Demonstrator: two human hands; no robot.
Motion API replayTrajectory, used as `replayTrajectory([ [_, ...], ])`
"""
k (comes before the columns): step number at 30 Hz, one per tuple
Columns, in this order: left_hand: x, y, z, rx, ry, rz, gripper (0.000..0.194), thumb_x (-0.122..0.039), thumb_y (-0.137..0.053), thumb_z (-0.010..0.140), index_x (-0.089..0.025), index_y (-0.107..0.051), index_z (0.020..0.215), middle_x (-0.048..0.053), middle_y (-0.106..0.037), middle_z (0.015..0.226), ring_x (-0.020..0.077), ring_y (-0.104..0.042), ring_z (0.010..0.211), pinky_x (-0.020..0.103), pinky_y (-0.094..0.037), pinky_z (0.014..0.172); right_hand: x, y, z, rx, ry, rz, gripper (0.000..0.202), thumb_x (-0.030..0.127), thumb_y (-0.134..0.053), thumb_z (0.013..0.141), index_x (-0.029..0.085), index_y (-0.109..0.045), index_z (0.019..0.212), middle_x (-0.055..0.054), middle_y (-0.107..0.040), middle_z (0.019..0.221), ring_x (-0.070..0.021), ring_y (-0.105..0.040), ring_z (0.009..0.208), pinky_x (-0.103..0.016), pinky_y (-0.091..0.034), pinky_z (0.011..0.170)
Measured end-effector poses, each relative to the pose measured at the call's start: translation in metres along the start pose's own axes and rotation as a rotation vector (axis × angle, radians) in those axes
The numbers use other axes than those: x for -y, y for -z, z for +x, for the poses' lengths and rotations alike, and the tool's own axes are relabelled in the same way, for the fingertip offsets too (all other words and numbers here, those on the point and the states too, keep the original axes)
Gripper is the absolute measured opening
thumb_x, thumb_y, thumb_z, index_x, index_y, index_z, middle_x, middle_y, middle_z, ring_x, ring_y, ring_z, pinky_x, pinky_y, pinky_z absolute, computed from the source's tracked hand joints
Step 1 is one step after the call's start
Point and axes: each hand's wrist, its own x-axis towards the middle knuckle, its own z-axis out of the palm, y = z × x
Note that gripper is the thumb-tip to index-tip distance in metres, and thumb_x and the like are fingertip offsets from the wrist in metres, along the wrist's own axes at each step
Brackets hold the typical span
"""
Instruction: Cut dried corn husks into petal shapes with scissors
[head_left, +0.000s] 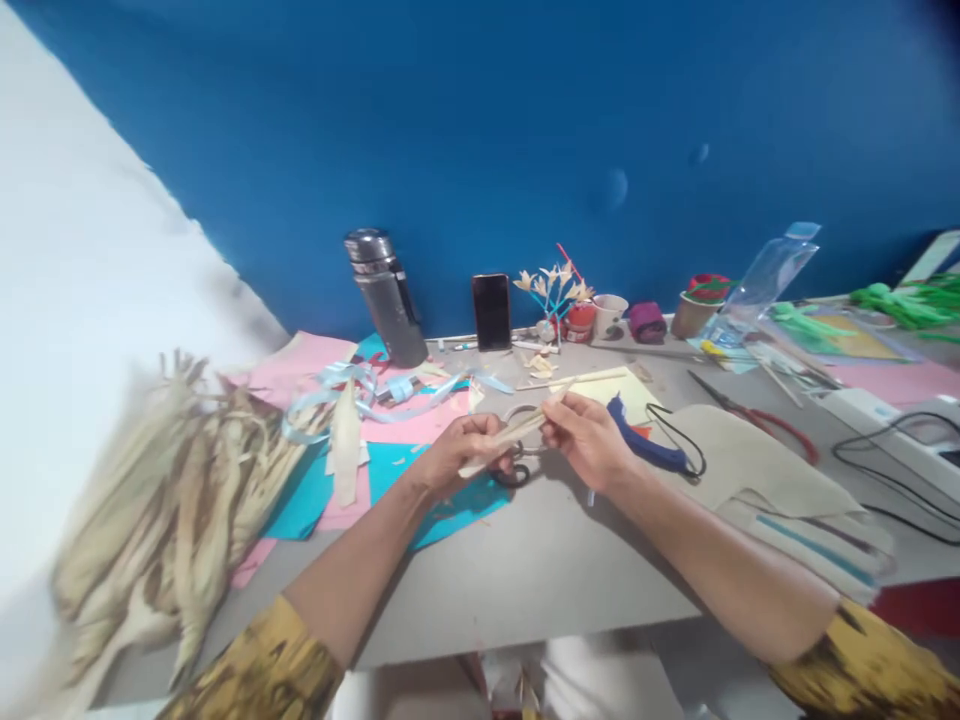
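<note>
While the back is filled by a blue wall (480,130), the front is taken up by a grey table (540,590). On the left side, a large pile of dry husks (187,500) is heaped. At right, a beige cloth (750,450) is laid flat, partly overlapped by the right forearm. Pink paper (424,422) and blue paper (461,515) are spread between husks and hands, blue partly under the left hand.

A thermos (390,310) is stood near the wall, slightly tilted in view; a clear bottle (772,275) is seen leaning at far right. A white power strip (892,430) is placed at the right edge. Red-handled pliers (757,415) are set down beside the cloth, and a blue glue gun (649,445) is laid just beside the right hand. A phone (492,312) is propped upright, with small husk flowers (559,285) and a paper cup (609,318) lined up to its right.

At centre, a thin pale strip (517,430) is held above the table, slanted up to the right. Its lower part is pinched by the left hand (469,450), fingers curled closed; its upper part is pinched between thumb and fingers of the right hand (589,440). Scissors (512,478) are partly hidden behind the left hand.
</note>
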Motion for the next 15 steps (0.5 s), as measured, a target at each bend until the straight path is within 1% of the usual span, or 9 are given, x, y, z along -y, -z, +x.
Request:
replayTrajectory([
  [2,-0.002,0.001,-0.001,-0.036,-0.026,-0.057,0.033,-0.041,-0.079,0.065,-0.016,-0.058,0.071,0.002,-0.062,0.069,0.0161,-0.06,0.063,0.029,-0.048,0.062,0.001,0.001,0.0,-0.002,-0.004,-0.007,0.036,0.046,-0.08,0.07,0.016,-0.06,0.068,0.003,-0.052,0.057,-0.0082,-0.041,0.052,-0.023,-0.03,0.049],
  [3,-0.002,0.001,-0.001,-0.049,-0.026,-0.051,0.034,-0.043,-0.078,0.066,-0.016,-0.061,0.078,0.003,-0.063,0.073,0.0161,-0.061,0.065,0.028,-0.048,0.062,0.001,0.001,0.0,0.002,0.006,-0.028,0.036,0.046,-0.079,0.071,0.016,-0.059,0.068,0.003,-0.052,0.057,-0.0084,-0.041,0.052,-0.023,-0.031,0.05],
  [5,0.001,-0.002,-0.001,-0.094,-0.014,0.036,0.038,-0.045,-0.079,0.066,-0.015,-0.064,0.086,0.004,-0.064,0.074,0.0154,-0.06,0.064,0.027,-0.047,0.06,-0.001,0.0,-0.001,0.008,0.051,-0.105,0.036,0.047,-0.078,0.073,0.016,-0.059,0.067,0.002,-0.053,0.057,-0.009,-0.042,0.053,-0.024,-0.031,0.051],
  [6,0.002,-0.005,-0.001,-0.124,0.0,0.105,0.037,-0.042,-0.08,0.066,-0.015,-0.064,0.085,0.004,-0.065,0.072,0.0145,-0.059,0.062,0.026,-0.046,0.059,-0.002,0.0,-0.002,-0.002,0.077,-0.151,0.036,0.047,-0.077,0.074,0.016,-0.059,0.066,0.002,-0.053,0.056,-0.0092,-0.042,0.053,-0.024,-0.031,0.051],
  [8,0.006,-0.009,-0.001,-0.186,0.02,0.238,0.029,-0.036,-0.08,0.068,-0.015,-0.064,0.078,0.003,-0.064,0.066,0.0124,-0.056,0.056,0.024,-0.042,0.056,-0.003,-0.003,-0.003,-0.035,0.107,-0.216,0.036,0.047,-0.076,0.074,0.016,-0.06,0.067,0.003,-0.053,0.055,-0.0095,-0.042,0.053,-0.024,-0.031,0.052],
  [10,0.008,-0.013,-0.001,-0.227,0.036,0.317,0.024,-0.034,-0.077,0.071,-0.015,-0.062,0.071,0.002,-0.063,0.061,0.0114,-0.053,0.053,0.023,-0.04,0.054,-0.005,-0.005,-0.004,-0.04,0.088,-0.213,0.034,0.045,-0.079,0.07,0.016,-0.062,0.069,0.003,-0.055,0.057,-0.0098,-0.044,0.054,-0.024,-0.032,0.053],
  [11,0.008,-0.014,-0.001,-0.249,0.035,0.329,0.024,-0.034,-0.076,0.072,-0.015,-0.061,0.069,0.001,-0.062,0.06,0.0112,-0.053,0.053,0.023,-0.04,0.053,-0.005,-0.006,-0.004,-0.018,0.065,-0.182,0.033,0.043,-0.081,0.067,0.016,-0.062,0.071,0.002,-0.057,0.06,-0.0102,-0.046,0.055,-0.024,-0.034,0.054],
  [13,0.006,-0.015,-0.001,-0.285,0.031,0.352,0.026,-0.034,-0.077,0.071,-0.016,-0.059,0.065,0.0,-0.06,0.059,0.0099,-0.049,0.05,0.021,-0.036,0.049,-0.006,-0.009,-0.004,0.068,0.0,-0.119,0.032,0.037,-0.084,0.062,0.016,-0.062,0.071,0.002,-0.06,0.064,-0.0116,-0.051,0.059,-0.025,-0.037,0.057],
  [15,0.002,-0.016,-0.001,-0.272,0.021,0.374,0.028,-0.035,-0.078,0.07,-0.016,-0.057,0.063,-0.001,-0.058,0.057,0.0077,-0.044,0.047,0.02,-0.03,0.045,-0.007,-0.01,-0.003,0.131,-0.039,-0.055,0.03,0.03,-0.085,0.06,0.016,-0.061,0.071,0.003,-0.06,0.063,-0.0111,-0.052,0.059,-0.024,-0.038,0.058],
])
